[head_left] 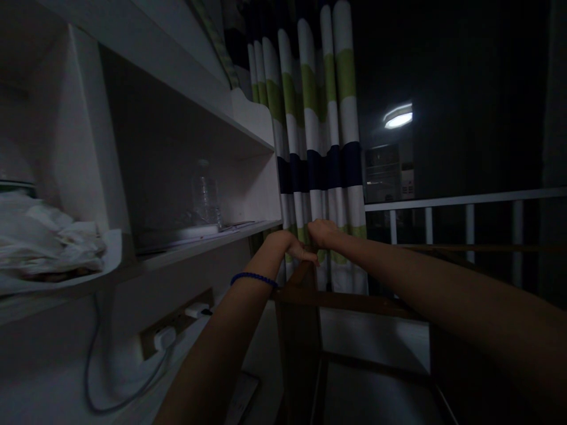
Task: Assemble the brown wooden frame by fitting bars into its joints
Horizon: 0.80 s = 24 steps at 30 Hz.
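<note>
A dark brown wooden frame (349, 300), like a piece of open furniture, stands in front of me. At its far end, my left hand (293, 245) bends over the top bar, fingers curled down around the wood and one digit pointing right. A blue braided band (253, 276) circles that wrist. Just right of it, my right hand (322, 231) is closed beside the striped curtain (312, 106). Its fingers are turned away from me, so what they grip, frame or curtain, is hidden.
At left, a white shelf unit (212, 236) holds a clear plastic bottle (204, 192) and crumpled white plastic bags (48, 233). Below, a white plug (165, 339) with a cable sits in a socket strip (175, 321). A metal railing (447, 199) crosses the dark window at right.
</note>
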{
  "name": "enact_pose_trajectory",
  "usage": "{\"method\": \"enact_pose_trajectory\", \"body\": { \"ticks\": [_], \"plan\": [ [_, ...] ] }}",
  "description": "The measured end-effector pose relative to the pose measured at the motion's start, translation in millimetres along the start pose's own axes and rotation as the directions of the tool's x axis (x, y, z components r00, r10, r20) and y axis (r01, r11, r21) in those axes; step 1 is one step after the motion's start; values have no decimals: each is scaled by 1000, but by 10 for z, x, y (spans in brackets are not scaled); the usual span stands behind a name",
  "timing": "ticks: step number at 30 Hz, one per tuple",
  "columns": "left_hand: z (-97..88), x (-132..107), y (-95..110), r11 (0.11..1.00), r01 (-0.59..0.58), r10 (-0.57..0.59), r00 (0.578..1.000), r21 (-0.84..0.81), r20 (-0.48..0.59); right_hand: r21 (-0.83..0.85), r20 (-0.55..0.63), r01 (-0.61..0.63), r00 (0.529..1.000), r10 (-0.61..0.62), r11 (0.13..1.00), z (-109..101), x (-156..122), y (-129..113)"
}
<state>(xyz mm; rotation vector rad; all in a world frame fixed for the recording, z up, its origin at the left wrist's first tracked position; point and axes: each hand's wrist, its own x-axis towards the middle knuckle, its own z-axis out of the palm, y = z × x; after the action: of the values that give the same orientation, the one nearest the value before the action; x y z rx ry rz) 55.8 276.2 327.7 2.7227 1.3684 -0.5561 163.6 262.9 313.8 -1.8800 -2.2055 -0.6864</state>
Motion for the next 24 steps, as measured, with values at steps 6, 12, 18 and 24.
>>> {"method": "enact_pose_trajectory", "body": {
  "ticks": [6,12,18,24],
  "plan": [
    [-13,-21,35,999,13,-11,999,-45,46,-19,-2,15,1000,-15,1000,21,17,2],
    [-13,-36,49,999,31,-29,998,-41,61,-24,-16,24,1000,-25,999,39,11,5],
    [-21,-36,64,998,54,-52,997,-37,60,-19,-20,14,1000,-14,1000,48,15,4],
    [-12,30,28,998,66,-65,996,-14,64,-11,-12,32,999,-32,999,25,1,13]
  ]
}}
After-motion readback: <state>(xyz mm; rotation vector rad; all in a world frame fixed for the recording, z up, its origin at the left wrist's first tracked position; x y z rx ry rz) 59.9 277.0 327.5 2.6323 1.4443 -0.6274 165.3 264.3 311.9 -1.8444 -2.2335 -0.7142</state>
